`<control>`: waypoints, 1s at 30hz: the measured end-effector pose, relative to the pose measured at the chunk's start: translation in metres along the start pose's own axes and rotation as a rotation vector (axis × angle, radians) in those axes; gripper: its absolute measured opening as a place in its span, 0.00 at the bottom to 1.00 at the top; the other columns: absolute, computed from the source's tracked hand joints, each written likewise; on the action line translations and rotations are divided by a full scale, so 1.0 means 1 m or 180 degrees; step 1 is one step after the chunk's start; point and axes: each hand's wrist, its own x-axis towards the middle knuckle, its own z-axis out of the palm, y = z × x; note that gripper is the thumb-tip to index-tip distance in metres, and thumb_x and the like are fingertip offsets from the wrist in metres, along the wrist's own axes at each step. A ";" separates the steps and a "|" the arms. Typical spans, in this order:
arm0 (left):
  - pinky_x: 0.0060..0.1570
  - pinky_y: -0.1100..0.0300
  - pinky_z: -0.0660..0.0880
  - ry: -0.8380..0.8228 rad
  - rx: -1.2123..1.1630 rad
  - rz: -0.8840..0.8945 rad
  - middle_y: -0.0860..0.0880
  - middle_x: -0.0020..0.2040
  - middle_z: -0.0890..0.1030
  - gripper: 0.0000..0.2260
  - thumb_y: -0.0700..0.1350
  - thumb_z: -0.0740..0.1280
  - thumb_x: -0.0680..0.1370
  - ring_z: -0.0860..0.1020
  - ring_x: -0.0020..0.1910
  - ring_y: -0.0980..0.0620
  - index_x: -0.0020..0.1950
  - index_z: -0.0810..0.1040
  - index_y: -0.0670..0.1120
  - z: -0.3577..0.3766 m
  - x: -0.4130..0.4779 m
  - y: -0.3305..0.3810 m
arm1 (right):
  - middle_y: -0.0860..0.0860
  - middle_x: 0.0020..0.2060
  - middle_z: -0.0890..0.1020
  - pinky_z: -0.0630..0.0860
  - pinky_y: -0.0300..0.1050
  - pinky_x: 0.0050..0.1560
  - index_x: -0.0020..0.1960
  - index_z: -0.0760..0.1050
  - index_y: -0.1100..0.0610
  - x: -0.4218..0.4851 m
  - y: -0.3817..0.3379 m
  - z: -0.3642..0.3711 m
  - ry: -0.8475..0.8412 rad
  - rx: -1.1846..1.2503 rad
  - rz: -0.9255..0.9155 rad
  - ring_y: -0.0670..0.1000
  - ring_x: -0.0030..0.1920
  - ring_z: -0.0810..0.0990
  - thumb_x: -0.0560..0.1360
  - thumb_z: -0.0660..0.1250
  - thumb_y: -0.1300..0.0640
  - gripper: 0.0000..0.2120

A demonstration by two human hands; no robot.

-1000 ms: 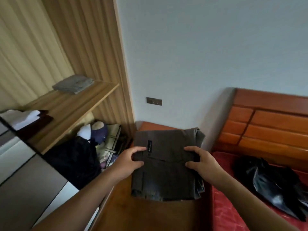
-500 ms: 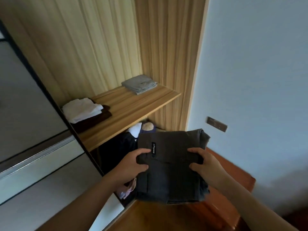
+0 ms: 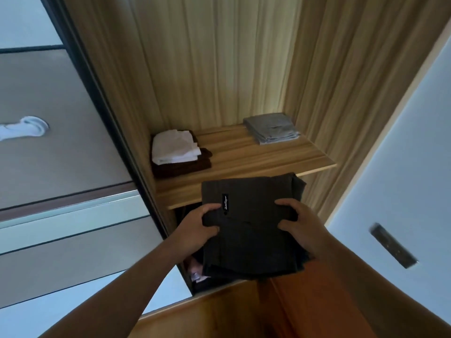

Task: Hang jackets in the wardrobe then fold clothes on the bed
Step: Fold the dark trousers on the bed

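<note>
A folded dark grey garment with a small black label is held flat in the air in front of the wardrobe shelf. My left hand grips its left edge, thumb on top. My right hand grips its right edge the same way. The garment's far edge overlaps the shelf's front lip. On the shelf lie a folded white cloth on top of a dark brown one at the left, and a folded grey garment at the back right.
A grey sliding wardrobe door with a round handle stands at the left. Below the shelf is a dark compartment with clothes. A wooden surface lies below my arms. A pale wall with a switch plate is at the right.
My view has turned left from the bed to the wardrobe. Both hands have carried the folded dark garment up and toward the shelf, keeping the same grip.
</note>
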 end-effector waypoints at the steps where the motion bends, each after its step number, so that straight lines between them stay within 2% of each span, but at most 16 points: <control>1: 0.43 0.71 0.78 0.0025 -0.0027 -0.0009 0.60 0.55 0.77 0.24 0.34 0.69 0.78 0.78 0.49 0.66 0.71 0.73 0.53 -0.003 0.011 -0.001 | 0.48 0.57 0.79 0.78 0.43 0.50 0.63 0.75 0.42 0.015 -0.001 0.001 -0.0008 -0.0045 -0.0027 0.45 0.52 0.79 0.73 0.72 0.65 0.25; 5: 0.43 0.71 0.77 0.0064 -0.0061 0.0029 0.54 0.59 0.79 0.26 0.35 0.70 0.77 0.78 0.49 0.65 0.71 0.73 0.56 -0.018 0.067 -0.005 | 0.50 0.57 0.77 0.74 0.32 0.39 0.65 0.75 0.49 0.073 -0.011 0.003 0.0003 -0.0036 -0.0066 0.45 0.50 0.77 0.74 0.70 0.69 0.24; 6: 0.43 0.70 0.77 0.0036 -0.0120 0.0038 0.53 0.61 0.79 0.26 0.34 0.70 0.77 0.78 0.50 0.64 0.70 0.72 0.56 -0.020 0.082 -0.004 | 0.52 0.56 0.77 0.74 0.34 0.40 0.66 0.76 0.51 0.087 -0.015 0.002 0.0045 -0.0063 -0.0067 0.48 0.50 0.78 0.74 0.70 0.70 0.25; 8: 0.46 0.65 0.79 -0.0030 -0.0197 0.0020 0.53 0.61 0.78 0.26 0.34 0.70 0.78 0.78 0.52 0.63 0.69 0.72 0.58 -0.024 0.111 -0.002 | 0.55 0.56 0.79 0.78 0.43 0.47 0.66 0.76 0.53 0.113 -0.021 -0.001 0.0169 -0.0119 -0.0071 0.53 0.53 0.79 0.72 0.70 0.72 0.26; 11: 0.54 0.56 0.81 -0.0027 -0.0199 0.0060 0.54 0.61 0.77 0.26 0.34 0.70 0.77 0.77 0.54 0.61 0.67 0.73 0.61 -0.028 0.153 0.007 | 0.56 0.56 0.81 0.80 0.55 0.57 0.63 0.77 0.48 0.145 -0.026 -0.006 0.0331 -0.0084 -0.0030 0.56 0.55 0.80 0.69 0.71 0.69 0.27; 13: 0.55 0.53 0.81 -0.0046 -0.0209 0.0039 0.54 0.60 0.77 0.26 0.34 0.70 0.76 0.79 0.54 0.57 0.64 0.73 0.63 -0.028 0.179 0.014 | 0.57 0.57 0.80 0.79 0.56 0.60 0.63 0.77 0.49 0.165 -0.027 -0.010 0.0431 -0.0005 -0.0028 0.58 0.58 0.80 0.68 0.70 0.70 0.27; 14: 0.53 0.54 0.82 -0.0072 -0.0274 0.0010 0.53 0.59 0.78 0.26 0.34 0.70 0.77 0.79 0.54 0.56 0.64 0.73 0.63 -0.026 0.190 0.018 | 0.57 0.57 0.79 0.79 0.55 0.60 0.65 0.77 0.52 0.174 -0.027 -0.013 0.0448 0.0015 0.0018 0.59 0.58 0.79 0.69 0.69 0.73 0.28; 16: 0.42 0.64 0.81 -0.0071 -0.0379 -0.0035 0.54 0.58 0.77 0.25 0.32 0.68 0.78 0.78 0.50 0.58 0.66 0.73 0.58 -0.021 0.211 0.026 | 0.56 0.57 0.79 0.78 0.53 0.59 0.67 0.76 0.54 0.194 -0.027 -0.019 0.0486 -0.0069 0.0086 0.58 0.58 0.79 0.70 0.68 0.74 0.29; 17: 0.41 0.66 0.79 -0.0028 -0.0366 -0.0017 0.54 0.59 0.76 0.25 0.32 0.67 0.78 0.77 0.51 0.58 0.68 0.73 0.55 -0.018 0.223 0.028 | 0.55 0.57 0.79 0.78 0.54 0.60 0.68 0.76 0.53 0.204 -0.028 -0.023 0.0518 -0.0146 0.0091 0.58 0.58 0.79 0.70 0.68 0.73 0.29; 20: 0.55 0.61 0.75 0.0135 -0.0176 0.0056 0.52 0.64 0.74 0.27 0.32 0.68 0.77 0.74 0.59 0.54 0.73 0.72 0.53 -0.009 0.255 0.036 | 0.54 0.58 0.78 0.77 0.53 0.59 0.68 0.76 0.51 0.238 -0.028 -0.035 0.0611 -0.0302 0.0028 0.56 0.59 0.78 0.70 0.68 0.72 0.30; 22: 0.55 0.60 0.74 0.0207 -0.0104 0.0045 0.54 0.62 0.72 0.27 0.33 0.68 0.77 0.73 0.59 0.54 0.72 0.72 0.55 -0.003 0.279 0.040 | 0.53 0.57 0.77 0.73 0.45 0.52 0.68 0.75 0.52 0.262 -0.028 -0.045 0.0614 -0.0361 0.0004 0.54 0.57 0.77 0.71 0.67 0.73 0.29; 24: 0.53 0.61 0.76 0.0236 -0.0146 0.0049 0.54 0.62 0.72 0.27 0.34 0.68 0.77 0.75 0.57 0.55 0.72 0.72 0.56 0.004 0.306 0.046 | 0.52 0.56 0.77 0.70 0.41 0.49 0.68 0.75 0.52 0.290 -0.026 -0.056 0.0630 -0.0405 -0.0060 0.53 0.56 0.77 0.71 0.66 0.73 0.29; 27: 0.47 0.64 0.76 0.0219 -0.0299 -0.0017 0.53 0.64 0.74 0.28 0.34 0.68 0.78 0.77 0.54 0.58 0.72 0.71 0.57 0.014 0.355 0.058 | 0.54 0.59 0.78 0.70 0.42 0.52 0.68 0.75 0.53 0.341 -0.020 -0.075 0.0634 -0.0542 -0.0074 0.53 0.57 0.76 0.71 0.65 0.72 0.28; 30: 0.54 0.57 0.80 0.0215 -0.0489 -0.0137 0.49 0.66 0.76 0.29 0.34 0.69 0.77 0.79 0.59 0.51 0.72 0.71 0.58 0.027 0.409 0.068 | 0.56 0.62 0.78 0.73 0.47 0.59 0.68 0.76 0.52 0.395 -0.017 -0.096 0.0683 -0.0766 -0.0053 0.56 0.61 0.77 0.71 0.64 0.71 0.28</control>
